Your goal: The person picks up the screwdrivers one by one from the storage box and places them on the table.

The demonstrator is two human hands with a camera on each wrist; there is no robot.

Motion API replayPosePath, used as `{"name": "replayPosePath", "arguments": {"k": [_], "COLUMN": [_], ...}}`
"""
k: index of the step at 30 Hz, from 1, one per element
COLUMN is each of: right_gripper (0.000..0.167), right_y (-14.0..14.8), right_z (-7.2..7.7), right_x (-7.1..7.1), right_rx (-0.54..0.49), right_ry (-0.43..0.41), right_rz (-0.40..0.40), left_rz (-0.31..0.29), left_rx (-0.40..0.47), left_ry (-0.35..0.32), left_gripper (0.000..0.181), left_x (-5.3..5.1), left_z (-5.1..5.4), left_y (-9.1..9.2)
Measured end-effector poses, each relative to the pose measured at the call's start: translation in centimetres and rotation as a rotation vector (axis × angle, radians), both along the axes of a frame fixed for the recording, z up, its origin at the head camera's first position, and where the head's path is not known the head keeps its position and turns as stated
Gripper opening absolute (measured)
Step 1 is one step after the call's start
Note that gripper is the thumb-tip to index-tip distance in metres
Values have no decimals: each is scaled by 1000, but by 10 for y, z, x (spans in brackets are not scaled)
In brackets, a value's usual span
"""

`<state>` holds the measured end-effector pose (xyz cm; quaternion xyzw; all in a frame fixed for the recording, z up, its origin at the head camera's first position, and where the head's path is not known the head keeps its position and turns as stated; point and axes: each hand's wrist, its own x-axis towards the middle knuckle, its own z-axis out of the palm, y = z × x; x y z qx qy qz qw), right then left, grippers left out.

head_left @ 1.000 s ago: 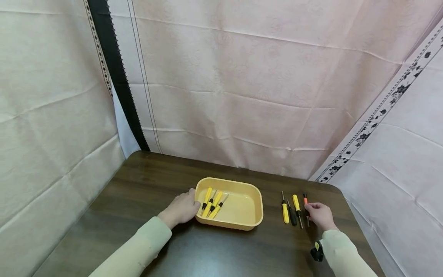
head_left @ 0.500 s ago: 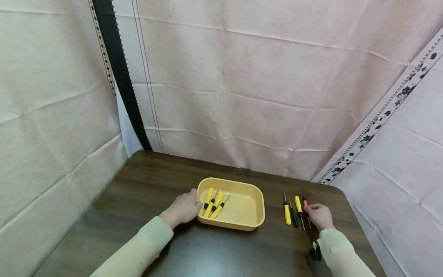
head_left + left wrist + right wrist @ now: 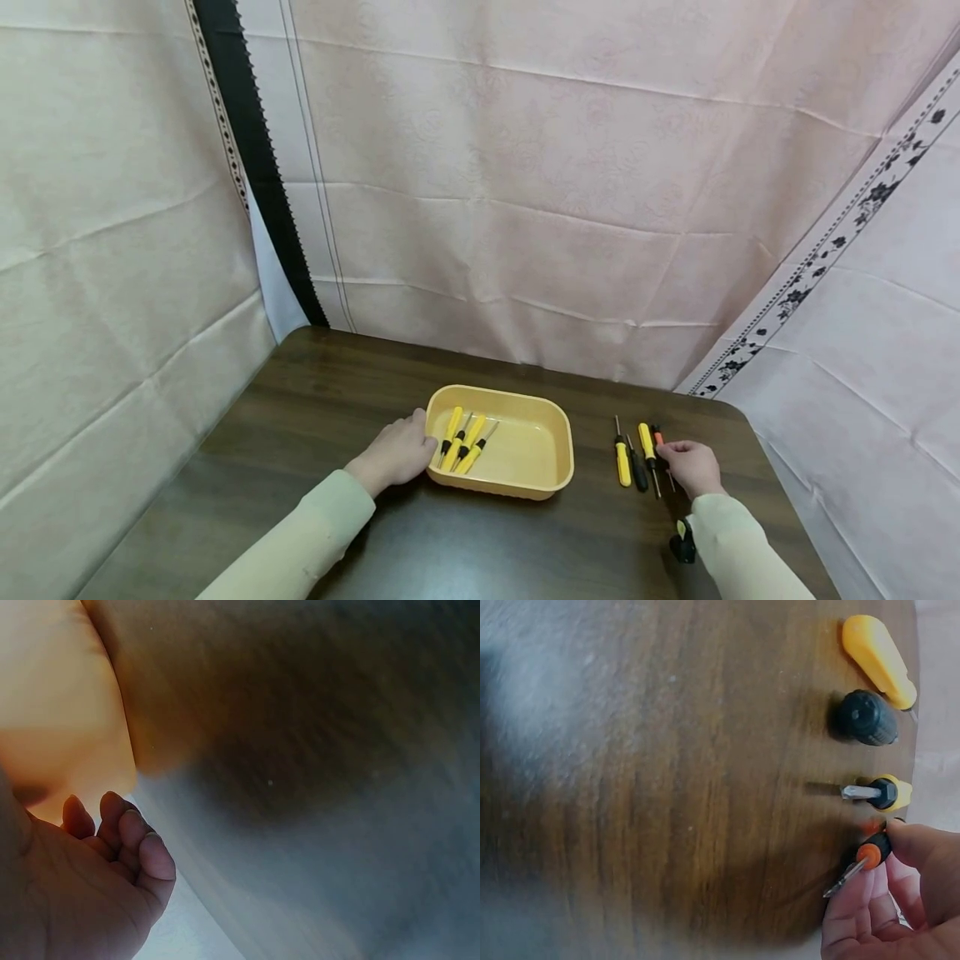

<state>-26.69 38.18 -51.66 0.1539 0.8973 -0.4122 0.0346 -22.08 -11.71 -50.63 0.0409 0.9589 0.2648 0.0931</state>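
At the left end of a yellow plastic tray point(image 3: 528, 446), my left hand point(image 3: 397, 448) grips the rim. In the left wrist view its curled fingers point(image 3: 156, 856) lie against the tray wall. Several yellow-and-black screwdrivers point(image 3: 472, 433) lie in the tray's left part. My right hand point(image 3: 693, 468) pinches an orange-and-black screwdriver point(image 3: 869, 856) between thumb and fingers, its shaft toward me. Just left of that hand, a yellow-and-black screwdriver point(image 3: 646, 442), a black-handled one point(image 3: 639, 472) and another yellow one point(image 3: 623, 463) lie in a row on the table.
The dark wooden table point(image 3: 450, 550) carries everything. Pale cloth point(image 3: 525, 208) hangs behind it and on both sides, close to the table edges. A small black device point(image 3: 683, 546) sits at the right wrist.
The orange-and-black screwdriver has tilted slightly, its top end shifting left within the right hand's pinch. The left hand stays on the tray, and the other screwdrivers have not moved.
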Motion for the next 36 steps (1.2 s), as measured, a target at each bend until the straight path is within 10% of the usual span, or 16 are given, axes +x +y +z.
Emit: {"name": "replayPosePath", "arguments": {"k": [36], "right_gripper": [49], "right_y": [-1], "right_z": [1], "right_x": [15], "right_rx": [-20], "right_ry": [83], "right_rz": [-89], "left_rz": [1], "left_rx": [50], "left_ry": [-3], "left_gripper": [51], "left_x": [0], "left_z": [-2], "left_y": [0]}}
